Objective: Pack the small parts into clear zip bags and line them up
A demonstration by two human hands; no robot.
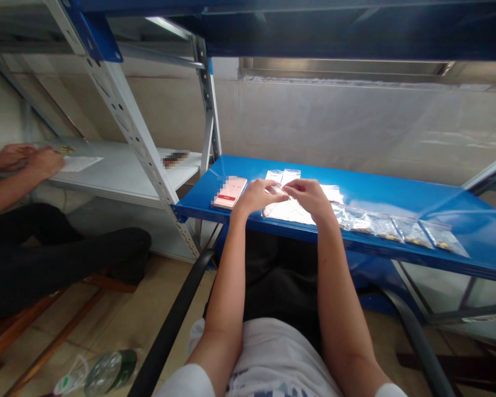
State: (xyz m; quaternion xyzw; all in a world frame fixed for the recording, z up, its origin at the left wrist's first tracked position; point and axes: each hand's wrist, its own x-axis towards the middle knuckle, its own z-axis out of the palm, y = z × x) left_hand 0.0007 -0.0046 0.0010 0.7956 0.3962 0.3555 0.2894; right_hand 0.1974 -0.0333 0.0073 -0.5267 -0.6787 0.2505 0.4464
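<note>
My left hand [259,196] and my right hand [310,197] meet over the blue shelf [417,201], fingertips pinched together on a small clear plastic bag [284,208]. More empty clear bags [283,176] lie flat just behind the hands. To the right, a row of several filled clear bags [397,229] with small yellow pieces lies along the shelf's front edge. A phone [230,192] with a red and white screen rests left of my left hand.
A co-worker's hands [28,160] rest on a white shelf [119,171] at the left, beside a paper. Metal rack posts [128,127] stand between the two shelves. A plastic bottle [107,370] lies on the floor. Black chair arms flank my legs.
</note>
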